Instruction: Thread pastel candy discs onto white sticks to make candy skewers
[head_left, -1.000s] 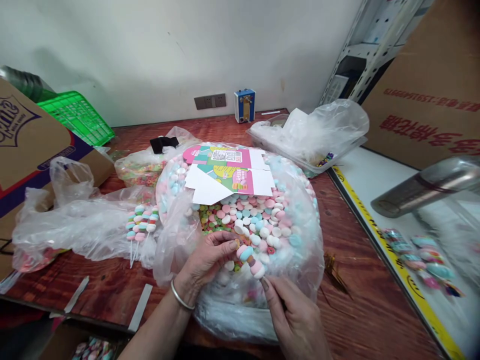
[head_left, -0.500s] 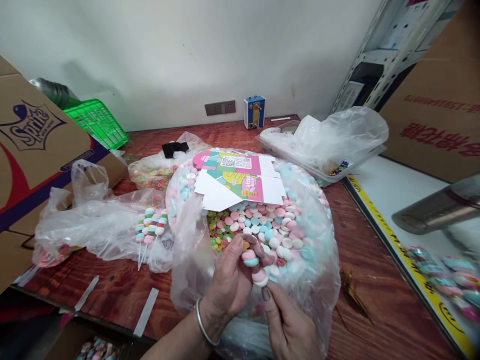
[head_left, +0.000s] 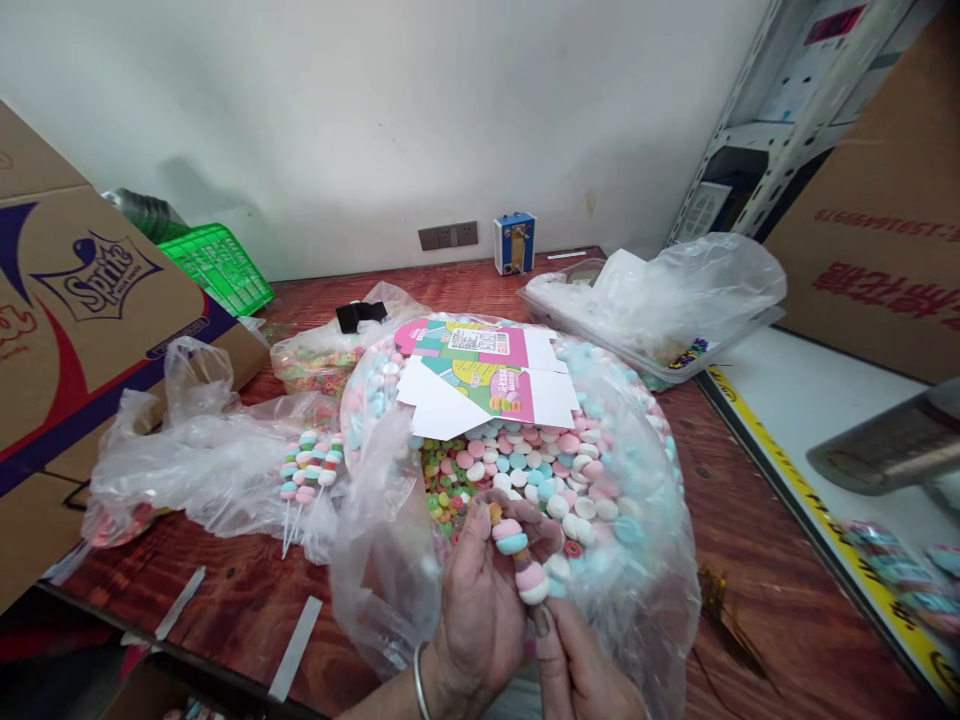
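My left hand (head_left: 480, 600) is closed around the top of a candy skewer (head_left: 521, 560), its fingertips pinching a small ring candy at the upper end. My right hand (head_left: 581, 670) grips the skewer's lower end from below. The skewer carries pink, blue and white round candies. Both hands hover over a large clear bag of pastel candies (head_left: 562, 470). A flat printed carton (head_left: 487, 375) lies on top of the bag.
Finished skewers (head_left: 307, 465) lie on crumpled plastic at the left. A smaller bag of ring candies (head_left: 319, 360) sits behind. A cardboard box (head_left: 82, 330) and green basket (head_left: 221, 265) stand left; a plastic-lined tray (head_left: 660, 300) and a metal machine arm (head_left: 885, 445) lie right.
Both hands have drawn closer to me and lower in view. The left hand has closed further round the skewer's top.
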